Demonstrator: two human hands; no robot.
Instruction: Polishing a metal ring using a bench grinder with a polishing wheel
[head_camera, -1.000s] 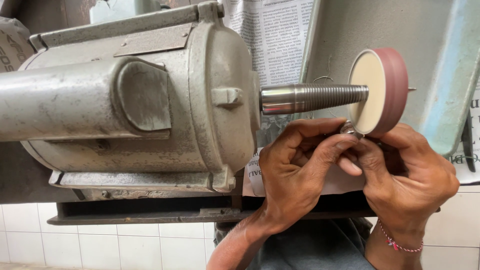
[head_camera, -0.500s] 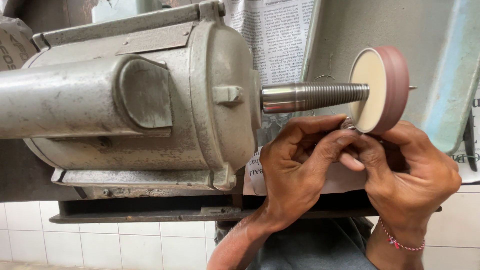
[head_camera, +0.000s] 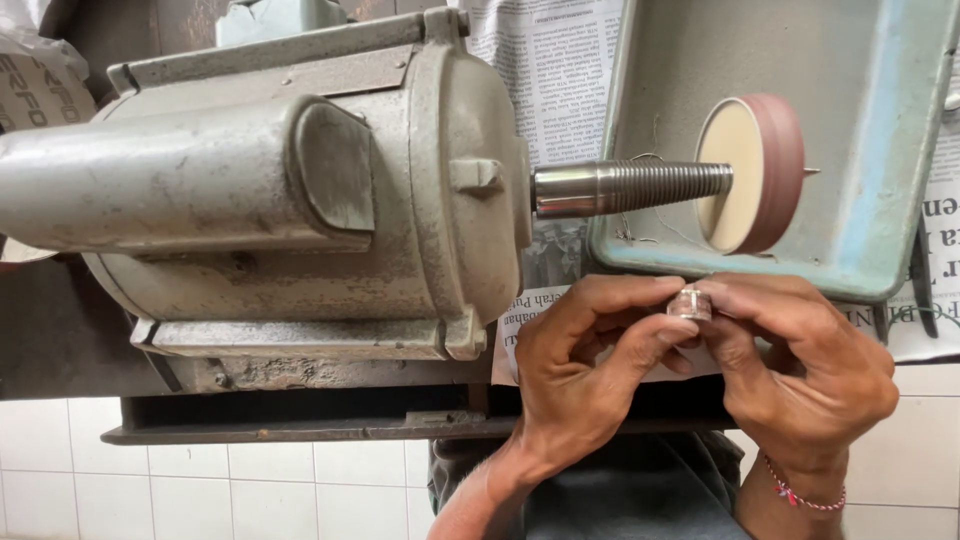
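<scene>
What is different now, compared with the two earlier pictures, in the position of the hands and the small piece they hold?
Both hands, left hand and right hand, have come down a little from the round cream-faced polishing wheel with reddish rim. The small shiny metal piece, earlier close under the wheel's lower edge, now sits clear below it. The grip of both hands on it is unchanged. The grey metal motor and threaded steel spindle stayed in place.

Both hands, left hand and right hand, pinch a small silvery ring just below the buffing wheel on the grey motor's threaded spindle
</scene>
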